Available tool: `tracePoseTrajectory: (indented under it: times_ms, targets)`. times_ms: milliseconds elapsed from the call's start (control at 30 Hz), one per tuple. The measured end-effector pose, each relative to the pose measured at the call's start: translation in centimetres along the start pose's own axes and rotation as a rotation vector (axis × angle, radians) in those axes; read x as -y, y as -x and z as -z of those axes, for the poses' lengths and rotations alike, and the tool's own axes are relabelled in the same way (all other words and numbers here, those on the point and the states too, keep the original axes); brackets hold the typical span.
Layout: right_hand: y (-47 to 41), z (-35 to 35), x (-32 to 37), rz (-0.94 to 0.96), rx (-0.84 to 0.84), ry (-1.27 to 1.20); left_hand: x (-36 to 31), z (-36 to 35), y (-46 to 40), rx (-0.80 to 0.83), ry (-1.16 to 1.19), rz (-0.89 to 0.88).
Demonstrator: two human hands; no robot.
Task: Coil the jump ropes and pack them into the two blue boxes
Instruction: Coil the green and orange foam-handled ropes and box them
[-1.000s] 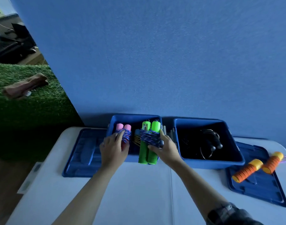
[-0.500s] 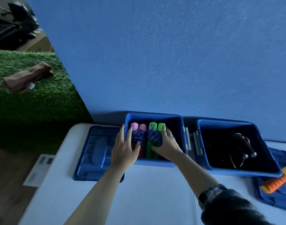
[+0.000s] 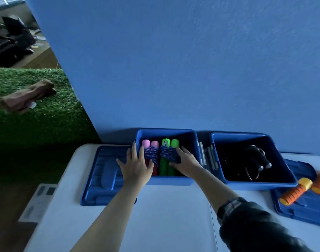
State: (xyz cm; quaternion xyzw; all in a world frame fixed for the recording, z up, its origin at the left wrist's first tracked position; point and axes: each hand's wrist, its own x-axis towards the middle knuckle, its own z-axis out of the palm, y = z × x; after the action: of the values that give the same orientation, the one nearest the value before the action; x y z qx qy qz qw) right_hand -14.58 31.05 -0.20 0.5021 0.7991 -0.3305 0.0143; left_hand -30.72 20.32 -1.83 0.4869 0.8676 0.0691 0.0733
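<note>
In the left box (image 3: 173, 132), braided-cord bundles (image 3: 152, 153)

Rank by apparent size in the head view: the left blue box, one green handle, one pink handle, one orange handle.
1. left blue box
2. green handle
3. orange handle, though nearer the camera, so unsure against green
4. pink handle, partly hidden
</note>
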Motion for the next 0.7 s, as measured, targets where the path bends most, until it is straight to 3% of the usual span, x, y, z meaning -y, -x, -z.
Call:
tracePoseTrajectory:
  times_ms: [233,400,500,700]
  targets:
    - [5.8,2.2,-2.3,0.224,-0.278,-0.104,-5.2,-0.1,2.7,-0.036,0.017,-0.074]
    - [8.9,4.6,-8.4,0.344,-0.67,-0.057,-11.7,-0.9,6.9,-0.017,0.014,-0.232]
    - [11.1,7.3,-13.1,0.277,-0.798,0.019,-16.6,-1.5,8.9,0.008,0.001,-0.296]
    - [15.5,13.3,-25.1,0.063,-0.81,-0.04,-29.2,-2.5,12.1,0.015,0.061,-0.358]
